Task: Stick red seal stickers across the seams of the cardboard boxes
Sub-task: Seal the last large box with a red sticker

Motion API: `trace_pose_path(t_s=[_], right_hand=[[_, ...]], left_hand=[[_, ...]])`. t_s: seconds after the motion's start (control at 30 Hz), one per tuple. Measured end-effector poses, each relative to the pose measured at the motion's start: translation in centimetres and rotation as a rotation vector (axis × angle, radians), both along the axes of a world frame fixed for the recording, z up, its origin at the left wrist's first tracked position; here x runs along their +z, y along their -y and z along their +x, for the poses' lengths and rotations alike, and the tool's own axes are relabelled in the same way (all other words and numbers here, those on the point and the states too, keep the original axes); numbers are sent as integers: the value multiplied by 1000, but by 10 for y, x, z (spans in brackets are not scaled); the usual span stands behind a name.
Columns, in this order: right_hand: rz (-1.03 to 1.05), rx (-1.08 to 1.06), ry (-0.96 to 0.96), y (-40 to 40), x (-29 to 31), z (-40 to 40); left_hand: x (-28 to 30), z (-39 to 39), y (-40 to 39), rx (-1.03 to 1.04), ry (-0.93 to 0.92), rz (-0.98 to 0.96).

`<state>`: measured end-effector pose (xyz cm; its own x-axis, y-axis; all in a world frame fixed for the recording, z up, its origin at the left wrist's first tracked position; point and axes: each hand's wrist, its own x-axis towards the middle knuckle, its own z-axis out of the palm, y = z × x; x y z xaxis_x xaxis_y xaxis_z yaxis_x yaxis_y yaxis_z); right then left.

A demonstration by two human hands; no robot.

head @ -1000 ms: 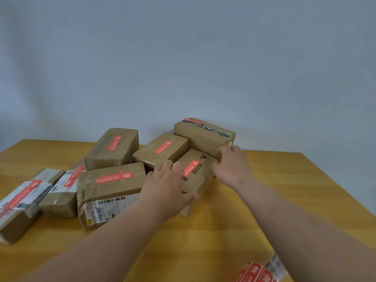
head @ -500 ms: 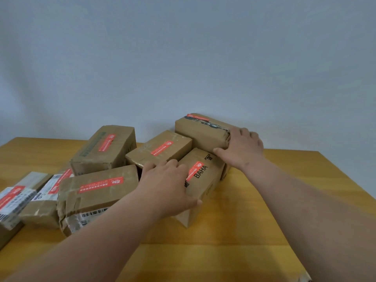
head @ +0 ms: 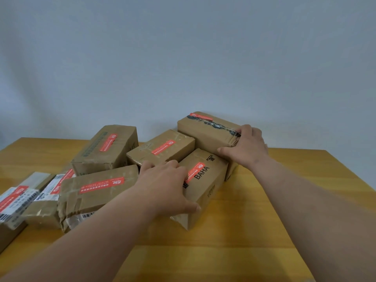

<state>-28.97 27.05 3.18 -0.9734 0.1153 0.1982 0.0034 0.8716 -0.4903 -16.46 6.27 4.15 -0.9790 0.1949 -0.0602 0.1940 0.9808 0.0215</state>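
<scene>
Several brown cardboard boxes stand clustered on the wooden table (head: 264,231), each with a red seal sticker on top. My left hand (head: 164,188) grips the near end of the box marked BAHA (head: 211,180), thumb down its right side, partly covering its red sticker (head: 195,171). My right hand (head: 245,148) grips the right end of the far box (head: 205,132), fingers over its top, thumb against its front. That far box carries a red sticker (head: 200,117) near its back edge.
More stickered boxes lie to the left: a tall one (head: 105,149), a middle one (head: 162,148), a crumpled one (head: 95,192) and labelled parcels (head: 26,198) at the left edge. A plain grey wall stands close behind the table.
My right hand left the BAHA box and took hold of the far box's right end. The view shifted, putting the sticker roll at the bottom right out of sight. My left hand stayed.
</scene>
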Motion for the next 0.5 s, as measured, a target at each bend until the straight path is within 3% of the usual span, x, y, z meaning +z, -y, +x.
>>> trace_pose_path(t_s=[0.5], right_hand=[[-92, 120, -63, -12, 1, 3]], left_hand=[[-3, 5, 6, -71, 11, -20]])
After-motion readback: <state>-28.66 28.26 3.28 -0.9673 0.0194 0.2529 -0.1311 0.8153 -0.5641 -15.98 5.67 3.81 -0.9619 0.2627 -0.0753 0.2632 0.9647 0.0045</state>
